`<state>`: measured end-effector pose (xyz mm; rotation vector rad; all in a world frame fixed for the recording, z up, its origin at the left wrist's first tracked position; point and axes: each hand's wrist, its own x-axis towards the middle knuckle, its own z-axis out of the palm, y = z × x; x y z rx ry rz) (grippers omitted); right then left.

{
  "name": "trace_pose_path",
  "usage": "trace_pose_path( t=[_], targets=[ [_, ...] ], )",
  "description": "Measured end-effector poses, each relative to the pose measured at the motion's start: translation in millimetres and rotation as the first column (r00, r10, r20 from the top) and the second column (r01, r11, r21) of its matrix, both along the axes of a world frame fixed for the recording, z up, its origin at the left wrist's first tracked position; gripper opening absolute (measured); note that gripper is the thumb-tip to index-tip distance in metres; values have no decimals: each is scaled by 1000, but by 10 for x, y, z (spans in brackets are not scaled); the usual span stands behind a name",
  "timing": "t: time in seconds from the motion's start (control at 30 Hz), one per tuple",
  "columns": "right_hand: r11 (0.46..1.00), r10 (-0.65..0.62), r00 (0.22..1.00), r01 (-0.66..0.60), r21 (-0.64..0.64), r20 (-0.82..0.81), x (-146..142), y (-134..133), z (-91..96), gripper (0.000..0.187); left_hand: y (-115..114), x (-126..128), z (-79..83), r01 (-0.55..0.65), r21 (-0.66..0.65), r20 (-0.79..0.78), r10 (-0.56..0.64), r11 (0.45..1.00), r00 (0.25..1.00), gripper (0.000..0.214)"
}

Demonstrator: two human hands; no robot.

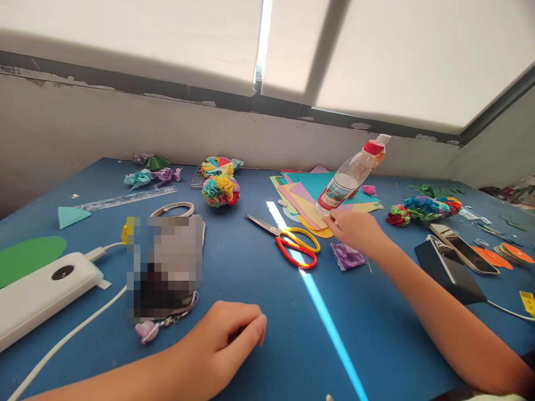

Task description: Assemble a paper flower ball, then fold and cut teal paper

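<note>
My left hand (236, 340) rests on the blue table with its fingers curled and the thumb against the index finger; nothing shows in it. Farther forward, my right hand (355, 229) reaches over the near edge of a stack of coloured paper (295, 197), its fingers drawn together close to the base of a plastic bottle (345, 178) with a red cap. What the fingertips hold, if anything, is hidden. Scissors (288, 239) with red and yellow handles lie between the hands, blades apart. A crumpled purple wrapper (348, 256) is just below my right hand.
A blurred phone (179, 250) with a heart charm and a white power bank (45, 295) with a cable lie left. Paper flower balls (221, 191) stand behind, more paper flowers (426, 207) at right. A black box (449, 270) and another phone (463, 248) sit beside my right forearm.
</note>
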<state>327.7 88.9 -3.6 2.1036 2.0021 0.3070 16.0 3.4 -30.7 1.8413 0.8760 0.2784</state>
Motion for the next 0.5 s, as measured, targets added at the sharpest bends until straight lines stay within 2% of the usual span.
trace_pose_path(
  t=[0.13,0.2,0.27,0.37,0.5],
  targets=[
    [998,54,998,-55,-25,-27,-43,-6,-48,42,-5,-14,-28,57,96,-30,-54,994,998,43],
    [1000,21,1000,-21,6,19,7,21,-63,43,-16,-19,-39,74,203,-34,-69,976,997,42],
    [1000,-17,999,16,24,41,88,65,-82,45,-36,-23,-42,101,343,-30,-97,934,995,39],
    [999,-52,999,52,-4,14,232,147,-128,46,-75,-16,-38,188,541,-59,-187,820,981,32],
    [996,-88,996,88,-30,-1,395,236,-191,45,-117,22,-46,278,746,-145,-260,605,955,26]
  ],
)
